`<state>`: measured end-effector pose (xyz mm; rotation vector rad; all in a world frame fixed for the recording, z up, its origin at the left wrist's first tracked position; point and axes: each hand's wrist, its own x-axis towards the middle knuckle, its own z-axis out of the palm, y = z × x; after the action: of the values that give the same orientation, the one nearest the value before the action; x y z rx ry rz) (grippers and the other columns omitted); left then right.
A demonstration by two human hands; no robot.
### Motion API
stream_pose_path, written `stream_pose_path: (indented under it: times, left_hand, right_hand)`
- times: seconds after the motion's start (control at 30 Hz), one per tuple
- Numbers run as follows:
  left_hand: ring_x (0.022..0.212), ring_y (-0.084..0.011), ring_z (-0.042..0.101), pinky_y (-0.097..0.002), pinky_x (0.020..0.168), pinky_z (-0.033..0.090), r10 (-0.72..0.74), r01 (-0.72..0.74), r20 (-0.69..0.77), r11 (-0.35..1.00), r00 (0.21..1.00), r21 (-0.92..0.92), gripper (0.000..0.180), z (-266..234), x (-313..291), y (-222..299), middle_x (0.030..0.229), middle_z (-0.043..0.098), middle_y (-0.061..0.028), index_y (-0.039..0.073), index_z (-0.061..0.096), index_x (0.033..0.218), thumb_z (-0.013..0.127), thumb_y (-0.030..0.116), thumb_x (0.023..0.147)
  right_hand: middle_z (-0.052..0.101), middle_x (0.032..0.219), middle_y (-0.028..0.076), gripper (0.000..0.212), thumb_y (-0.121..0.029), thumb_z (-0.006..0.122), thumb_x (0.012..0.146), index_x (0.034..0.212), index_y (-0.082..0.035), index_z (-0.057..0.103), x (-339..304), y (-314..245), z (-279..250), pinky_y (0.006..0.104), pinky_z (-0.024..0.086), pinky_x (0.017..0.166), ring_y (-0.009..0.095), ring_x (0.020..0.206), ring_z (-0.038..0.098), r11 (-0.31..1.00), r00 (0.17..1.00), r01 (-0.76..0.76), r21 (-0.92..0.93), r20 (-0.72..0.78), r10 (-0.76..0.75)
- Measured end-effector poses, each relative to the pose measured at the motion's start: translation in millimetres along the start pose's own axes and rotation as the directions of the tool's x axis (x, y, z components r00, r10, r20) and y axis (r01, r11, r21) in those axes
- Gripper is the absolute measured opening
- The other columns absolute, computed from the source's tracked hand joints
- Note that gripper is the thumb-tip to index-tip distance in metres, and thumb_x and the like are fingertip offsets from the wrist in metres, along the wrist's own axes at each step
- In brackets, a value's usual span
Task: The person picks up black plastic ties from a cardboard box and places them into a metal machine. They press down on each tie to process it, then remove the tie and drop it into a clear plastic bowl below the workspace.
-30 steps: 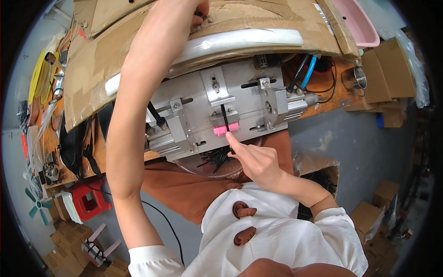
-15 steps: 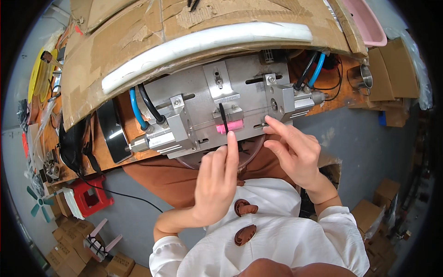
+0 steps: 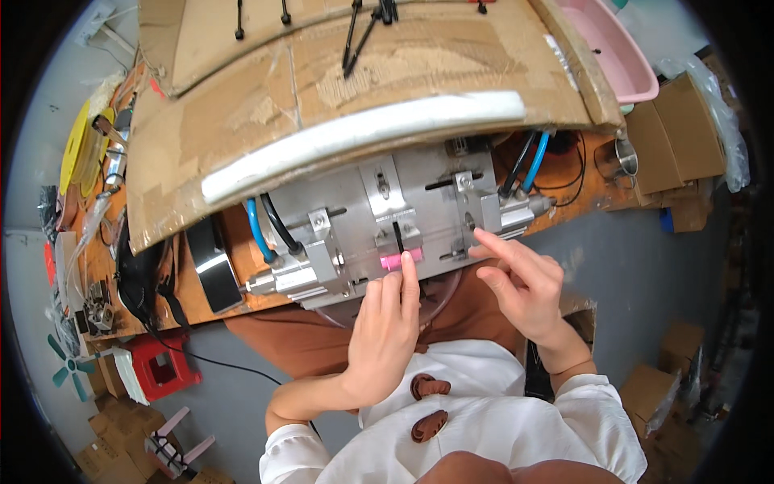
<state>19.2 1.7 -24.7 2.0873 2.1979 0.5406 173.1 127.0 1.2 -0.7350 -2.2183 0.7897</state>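
Left hand [image 3: 382, 329] unclenched, at slim black rod [image 3: 398, 236] across pink cylinder [image 3: 390, 262]; right hand [image 3: 528, 286] loosely curved, empty

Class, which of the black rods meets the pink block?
The rod at the left hand, its lower end by the pink block; the other rods in plain view lie on the cardboard.

Left hand [image 3: 380, 335] with 1 fingertip [image 3: 407, 260] at the black rod [image 3: 398, 235], right hand [image 3: 528, 292] beside the metal fixture [image 3: 439, 216]
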Motion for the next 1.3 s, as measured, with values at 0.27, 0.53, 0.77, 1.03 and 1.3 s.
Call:
stream_pose_path:
  times: [0.27, 0.53, 0.77, 1.03, 1.3]
  left_hand:
    - [0.095, -0.0351, 0.055, -0.0420, 0.079, 0.048, 0.064, 0.018, -0.393, 0.979, 0.917, 0.202, 0.039, -66, 203, -77, 0.101, 0.054, -0.0222, -0.004, 0.048, 0.117, 0.063, 0.006, 0.083]
    - [0.089, -0.0348, 0.060, -0.0404, 0.079, 0.048, 0.113, -0.101, -0.162, 0.991, 0.980, 0.084, 0.023, -99, 191, -147, 0.092, 0.062, -0.0158, -0.002, 0.058, 0.100, 0.063, -0.005, 0.078]
    - [0.096, -0.0277, 0.055, -0.0361, 0.082, 0.046, 0.195, -0.197, -0.054, 0.980, 0.979, -0.036, 0.021, -129, 142, -171, 0.090, 0.058, -0.0098, 0.002, 0.063, 0.093, 0.066, -0.006, 0.074]
    - [0.068, -0.0179, 0.050, -0.0315, 0.063, 0.043, 0.017, -0.049, -0.144, 0.973, 0.989, -0.223, 0.023, -115, 129, -131, 0.077, 0.050, -0.0067, 0.004, 0.064, 0.101, 0.069, 0.006, 0.079]
    - [0.060, -0.0191, 0.048, -0.0324, 0.059, 0.042, 0.040, -0.057, -0.168, 0.994, 0.985, -0.094, 0.022, -102, 147, -120, 0.067, 0.050, -0.0079, 0.000, 0.059, 0.092, 0.072, 0.010, 0.077]
  right_hand:
    - [0.064, 0.070, 0.017, 0.033, -0.034, 0.064, 0.087, 0.090, -0.001, 0.066, 206, 22, -5, 0.0396, 0.046, 0.058, 0.032, 0.062, 0.061, 0.829, 0.926, 0.266, -0.492, -0.110, -0.362]
    - [0.064, 0.057, 0.011, 0.038, -0.032, 0.066, 0.084, 0.068, 0.002, 0.065, 327, 24, 33, 0.0366, 0.053, 0.060, 0.023, 0.056, 0.066, 0.816, 0.986, -0.015, -0.577, 0.128, 0.109]
    - [0.060, 0.058, 0.010, 0.023, -0.019, 0.067, 0.081, 0.081, 0.003, 0.065, 294, 0, 19, 0.0335, 0.045, 0.051, 0.020, 0.051, 0.058, 0.867, 0.741, 0.350, -0.354, 0.671, -0.026]
    - [0.055, 0.059, 0.009, 0.017, -0.018, 0.072, 0.077, 0.083, -0.002, 0.068, 264, -13, -26, 0.0351, 0.043, 0.056, 0.022, 0.057, 0.055, 0.766, 0.769, 0.475, -0.433, 0.628, -0.121]
    - [0.065, 0.076, 0.012, 0.023, -0.021, 0.073, 0.077, 0.091, -0.004, 0.066, 265, -26, 12, 0.0401, 0.050, 0.070, 0.029, 0.079, 0.065, 0.701, 0.792, 0.543, -0.463, 0.561, -0.243]
